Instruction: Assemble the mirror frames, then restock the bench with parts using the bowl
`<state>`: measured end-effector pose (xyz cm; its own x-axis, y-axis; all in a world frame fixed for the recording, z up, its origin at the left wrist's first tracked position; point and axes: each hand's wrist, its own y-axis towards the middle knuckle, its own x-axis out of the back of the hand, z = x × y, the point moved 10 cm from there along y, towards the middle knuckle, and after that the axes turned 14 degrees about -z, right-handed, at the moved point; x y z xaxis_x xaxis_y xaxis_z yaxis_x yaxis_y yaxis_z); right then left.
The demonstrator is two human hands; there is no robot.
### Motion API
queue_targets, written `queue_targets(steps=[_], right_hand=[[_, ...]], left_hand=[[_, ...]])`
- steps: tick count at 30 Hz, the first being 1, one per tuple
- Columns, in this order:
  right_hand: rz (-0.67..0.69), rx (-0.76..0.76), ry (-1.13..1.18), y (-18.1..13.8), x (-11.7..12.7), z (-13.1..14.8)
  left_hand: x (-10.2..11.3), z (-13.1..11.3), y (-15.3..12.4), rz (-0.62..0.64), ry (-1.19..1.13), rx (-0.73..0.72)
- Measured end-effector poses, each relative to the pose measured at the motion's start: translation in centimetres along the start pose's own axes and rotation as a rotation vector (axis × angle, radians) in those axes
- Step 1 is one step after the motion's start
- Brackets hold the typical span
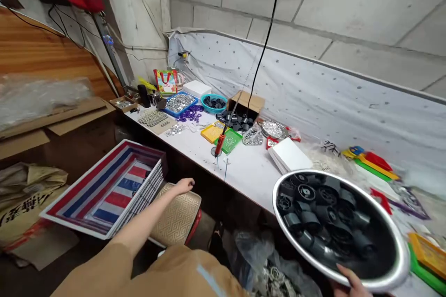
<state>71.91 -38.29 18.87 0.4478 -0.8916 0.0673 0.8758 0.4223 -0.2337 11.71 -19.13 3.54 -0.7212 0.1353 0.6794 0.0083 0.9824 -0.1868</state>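
Note:
My right hand (351, 283) grips the near rim of a round metal basin (400, 260), thumb over the edge and the other fingers hidden below. Many black cylindrical plastic parts (324, 213) fill the left side of the tilted basin. My left hand (184, 184) is above a patterned stool seat (177, 213), near the table's front edge. Its fingers are curled; whether anything is inside them is hidden. Left of that arm stands a stack of white-rimmed crates (75, 209) with a red, white and blue striped lining.
A white worktable (195, 148) carries an orange-handled electric screwdriver (219, 145) hanging from a cord, a green tray (230, 141), a yellow tray (212, 132), a cardboard box (256, 102) of black parts and a turquoise basket (213, 103). A plastic bag (259, 250) of parts lies below.

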Motion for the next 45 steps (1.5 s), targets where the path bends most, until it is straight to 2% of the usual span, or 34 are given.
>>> queue_targets(steps=[2,4,6,7,8,10,14,16,18,20,25,28,33,36,39,42,45], right_hand=[[0.049,0.0,0.054,4.0,-6.6,3.1],[0.12,-0.02,0.1,6.6,-13.6,6.2],[0.206,-0.06,0.117,8.0,-20.7,9.1],[0.258,-0.088,0.12,8.3,-24.2,10.4],[0.309,-0.113,0.112,8.4,-27.6,11.5],[0.396,-0.135,0.063,8.3,-33.9,13.5],[0.53,-0.17,0.006,7.2,-45.1,15.8],[0.579,-0.19,-0.02,6.1,-50.0,16.3],[0.611,-0.205,-0.045,4.9,-54.5,16.6],[0.626,-0.211,-0.068,3.7,-58.7,16.9],[0.629,-0.187,-0.131,0.7,-69.3,17.3],[0.613,-0.155,-0.156,-0.8,-76.5,17.2],[0.543,-0.119,-0.21,-2.9,-88.8,15.7],[0.484,-0.1,-0.267,-3.9,-94.6,14.4],[0.433,-0.055,-0.334,-4.4,-98.6,13.4],[0.396,0.017,-0.396,-4.7,-101.5,12.6],[0.369,0.109,-0.454,-4.9,-103.9,12.1]], left_hand=[[-1.9,-5.2,3.1,0.047,-0.077,-0.066],[-3.9,-9.9,4.8,0.134,-0.153,-0.125],[-4.9,-13.0,6.1,0.196,-0.208,-0.147],[-4.6,-13.6,6.8,0.197,-0.225,-0.137],[-3.9,-13.5,7.6,0.175,-0.237,-0.113],[-1.1,-11.7,9.2,0.077,-0.25,-0.034],[7.0,-5.9,11.9,-0.228,-0.283,0.156],[11.0,-4.3,13.5,-0.394,-0.31,0.202],[14.4,-4.2,15.6,-0.523,-0.337,0.201],[17.3,-5.2,18.4,-0.608,-0.364,0.161],[24.0,-8.4,27.3,-0.706,-0.403,0.011],[28.0,-8.0,34.5,-0.723,-0.405,-0.062],[33.6,-4.5,49.5,-0.698,-0.435,-0.124],[35.1,-4.0,58.3,-0.639,-0.479,-0.148],[34.9,-5.5,65.7,-0.577,-0.529,-0.17],[33.3,-8.0,71.0,-0.513,-0.564,-0.2],[31.0,-9.9,74.1,-0.445,-0.575,-0.205]])
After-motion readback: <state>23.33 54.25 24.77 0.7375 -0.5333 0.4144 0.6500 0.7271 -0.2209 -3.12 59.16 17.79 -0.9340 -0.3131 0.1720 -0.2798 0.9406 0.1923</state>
